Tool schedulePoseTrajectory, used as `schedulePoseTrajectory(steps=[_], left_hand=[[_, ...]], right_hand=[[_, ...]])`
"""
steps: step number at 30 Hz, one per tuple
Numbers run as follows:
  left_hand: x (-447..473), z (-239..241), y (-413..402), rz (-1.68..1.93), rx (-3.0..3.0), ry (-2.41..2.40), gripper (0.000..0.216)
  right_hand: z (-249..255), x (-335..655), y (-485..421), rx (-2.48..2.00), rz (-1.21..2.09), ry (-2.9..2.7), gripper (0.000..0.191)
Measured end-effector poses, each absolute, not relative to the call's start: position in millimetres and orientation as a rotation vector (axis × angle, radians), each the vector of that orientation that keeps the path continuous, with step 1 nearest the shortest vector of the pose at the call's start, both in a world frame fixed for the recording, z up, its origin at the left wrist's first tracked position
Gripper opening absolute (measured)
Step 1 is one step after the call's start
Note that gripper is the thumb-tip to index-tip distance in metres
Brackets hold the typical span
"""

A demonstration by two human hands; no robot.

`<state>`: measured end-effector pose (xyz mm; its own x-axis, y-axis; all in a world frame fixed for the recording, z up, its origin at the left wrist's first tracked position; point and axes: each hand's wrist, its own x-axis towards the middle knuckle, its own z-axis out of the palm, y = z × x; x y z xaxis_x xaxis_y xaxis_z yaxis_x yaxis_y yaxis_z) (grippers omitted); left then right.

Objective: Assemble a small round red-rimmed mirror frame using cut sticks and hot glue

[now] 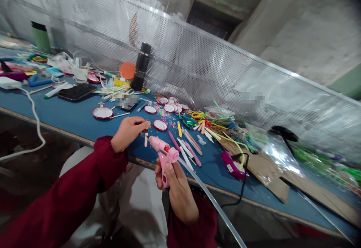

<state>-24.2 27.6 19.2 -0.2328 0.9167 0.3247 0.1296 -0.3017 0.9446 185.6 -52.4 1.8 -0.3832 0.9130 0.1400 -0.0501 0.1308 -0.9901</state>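
Observation:
My right hand (177, 187) is wrapped round the handle of a pink hot glue gun (162, 148). A long clear glue stick (214, 201) runs out of the gun's back end toward the lower right. Just ahead of the nozzle, my left hand (131, 131) pinches a small wooden stick (146, 138) by its upper end; it hangs nearly upright above the table's front edge. Whether nozzle and stick touch I cannot tell. Beyond the hands lies a round white disc with a red rim (160, 125).
Markers (191, 152) lie right of the glue gun. Several more red-rimmed discs (170, 107) and a black bottle (141, 66) stand near the perforated metal screen (197, 56). A phone (77, 92) is at left. A magenta box with a black cable (234, 165) sits at the right.

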Motion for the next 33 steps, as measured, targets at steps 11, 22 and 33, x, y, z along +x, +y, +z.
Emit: schedulePoseTrajectory(steps=[11,22,33], left_hand=[[-24,21,27,1.606,1.399,1.299,0.032],[-25,20,28,1.577,1.417,1.31,0.03],[-25,18,29,1.564,1.438,1.321,0.032]], right_hand=[[7,183,-51,-0.912,1.397,-1.5,0.051],[8,181,-52,-0.896,1.402,-1.5,0.042],[14,180,-53,-0.919,1.413,-1.469,0.042]])
